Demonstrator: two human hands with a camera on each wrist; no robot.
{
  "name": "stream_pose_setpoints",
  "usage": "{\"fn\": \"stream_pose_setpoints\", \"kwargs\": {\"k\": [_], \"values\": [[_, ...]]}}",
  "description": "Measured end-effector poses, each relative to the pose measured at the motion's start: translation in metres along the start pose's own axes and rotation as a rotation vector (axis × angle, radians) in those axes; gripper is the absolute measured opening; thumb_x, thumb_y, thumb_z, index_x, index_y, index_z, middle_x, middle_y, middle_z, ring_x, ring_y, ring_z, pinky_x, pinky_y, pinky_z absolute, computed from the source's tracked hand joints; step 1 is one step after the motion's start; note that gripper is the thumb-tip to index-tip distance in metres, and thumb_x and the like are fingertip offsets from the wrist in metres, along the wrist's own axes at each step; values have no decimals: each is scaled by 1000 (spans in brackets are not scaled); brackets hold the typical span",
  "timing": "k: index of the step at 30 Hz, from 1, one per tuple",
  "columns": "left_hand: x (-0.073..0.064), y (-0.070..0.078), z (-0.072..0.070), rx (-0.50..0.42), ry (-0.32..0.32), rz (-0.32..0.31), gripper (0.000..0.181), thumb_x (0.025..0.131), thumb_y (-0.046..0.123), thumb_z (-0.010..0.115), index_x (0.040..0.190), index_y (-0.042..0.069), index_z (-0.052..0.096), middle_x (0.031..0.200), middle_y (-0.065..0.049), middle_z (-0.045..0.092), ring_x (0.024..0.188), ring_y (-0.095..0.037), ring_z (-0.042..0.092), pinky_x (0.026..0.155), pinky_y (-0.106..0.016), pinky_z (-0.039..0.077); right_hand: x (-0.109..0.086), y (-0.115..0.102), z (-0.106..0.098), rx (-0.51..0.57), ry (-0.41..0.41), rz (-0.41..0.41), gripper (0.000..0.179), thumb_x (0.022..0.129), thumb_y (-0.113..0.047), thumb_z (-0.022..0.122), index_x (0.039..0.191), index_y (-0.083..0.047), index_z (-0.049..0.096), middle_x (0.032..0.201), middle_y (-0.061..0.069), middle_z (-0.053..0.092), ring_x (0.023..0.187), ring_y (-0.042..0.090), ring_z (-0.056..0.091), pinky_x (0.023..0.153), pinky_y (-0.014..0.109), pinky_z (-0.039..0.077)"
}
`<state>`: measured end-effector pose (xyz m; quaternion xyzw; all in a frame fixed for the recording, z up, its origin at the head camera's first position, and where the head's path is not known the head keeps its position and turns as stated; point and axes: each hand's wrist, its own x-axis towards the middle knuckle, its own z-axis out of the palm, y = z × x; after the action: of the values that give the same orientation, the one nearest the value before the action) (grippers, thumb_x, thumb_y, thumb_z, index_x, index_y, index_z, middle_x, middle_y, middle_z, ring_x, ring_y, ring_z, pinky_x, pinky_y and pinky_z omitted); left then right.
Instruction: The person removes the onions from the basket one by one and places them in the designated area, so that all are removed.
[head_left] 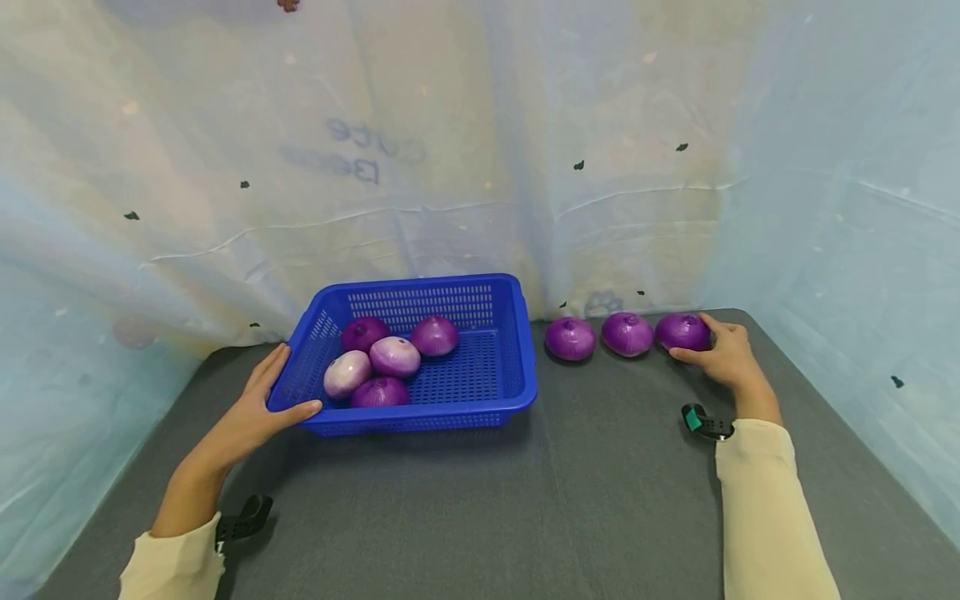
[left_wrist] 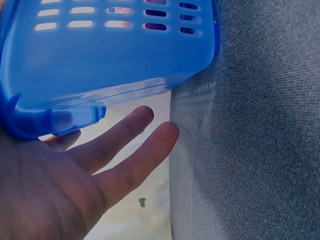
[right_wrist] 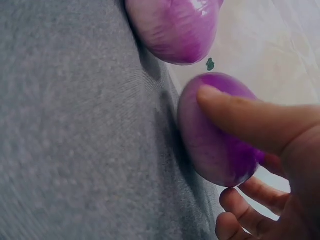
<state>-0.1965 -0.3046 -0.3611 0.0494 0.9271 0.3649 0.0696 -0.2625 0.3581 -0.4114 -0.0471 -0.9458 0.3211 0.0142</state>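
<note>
A blue plastic basket (head_left: 480, 406) with slotted walls holds several red onions (head_left: 395, 357), some purple, some paler. My left hand (head_left: 258, 406) rests against its front left corner, thumb along the front rim and fingers spread along the left side. From the left wrist view, the fingers (left_wrist: 135, 167) of that hand look fairly straight beside the basket wall (left_wrist: 110, 55). My right hand (head_left: 726, 357) grips a purple red onion (head_left: 682, 332), the rightmost in a row. In the right wrist view its thumb lies across that onion (right_wrist: 205, 145), which sits close to the table surface.
Two more red onions, one (head_left: 571, 339) nearer the basket and one (head_left: 627, 334) in the middle, stand in the row on the dark grey table (head_left: 480, 517). Pale printed sheeting (head_left: 465, 150) hangs behind the table and at both sides.
</note>
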Motion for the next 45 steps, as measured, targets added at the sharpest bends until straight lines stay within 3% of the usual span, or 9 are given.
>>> {"fn": "stream_pose_setpoints", "kwargs": {"k": [5,12,16,23,26,34,40,45], "values": [[-1,2,0,-2,0,-3,104,92,46,64,159,28,-14,166,-12,-21,147,-59,-4,101,-85,15,3,3,1,-21,59,7,93,92,-39,69,153,11,20,144,50,22,134,63,24,108,73,26],[-1,2,0,-1,-3,-9,105,92,46,64,159,28,-15,166,-13,-21,147,-59,-5,101,-86,14,4,3,1,-34,66,0,93,90,-39,71,151,11,23,142,49,27,133,62,28,107,73,28],[-1,2,0,-3,-3,-7,104,92,46,64,159,28,-14,166,-12,-21,147,-59,-5,101,-86,13,2,1,-2,-25,57,7,93,91,-39,71,152,11,21,144,49,25,134,62,25,108,73,27],[-1,1,0,1,-1,2,105,92,47,64,159,27,-14,166,-12,-21,147,-58,-5,101,-85,14,-4,-12,-13,17,60,3,95,94,-41,67,155,8,13,151,43,20,131,60,38,104,68,39],[0,0,0,0,0,2,105,92,47,64,159,27,-14,166,-12,-21,147,-58,-6,101,-85,13,-8,-20,-19,29,51,0,97,94,-45,65,157,5,11,155,42,14,133,60,35,103,70,39],[1,-4,0,-3,-1,7,104,93,46,64,159,28,-14,166,-12,-21,147,-58,-6,101,-85,13,-14,-41,-31,72,42,-67,96,93,-45,67,160,-3,11,161,31,16,140,56,29,103,72,36],[1,-3,0,-1,-4,14,104,93,47,63,159,28,-14,167,-11,-20,147,-57,-5,102,-85,13,-17,-60,-36,53,47,-112,96,91,-44,70,160,-8,14,161,28,22,140,52,33,103,71,37],[-1,-2,-1,-16,-4,12,105,92,46,65,159,29,-14,167,-9,-20,148,-56,-5,102,-85,12,-19,-77,-37,121,53,-191,94,91,-40,72,160,-10,16,161,25,27,139,52,37,107,69,36]]}}
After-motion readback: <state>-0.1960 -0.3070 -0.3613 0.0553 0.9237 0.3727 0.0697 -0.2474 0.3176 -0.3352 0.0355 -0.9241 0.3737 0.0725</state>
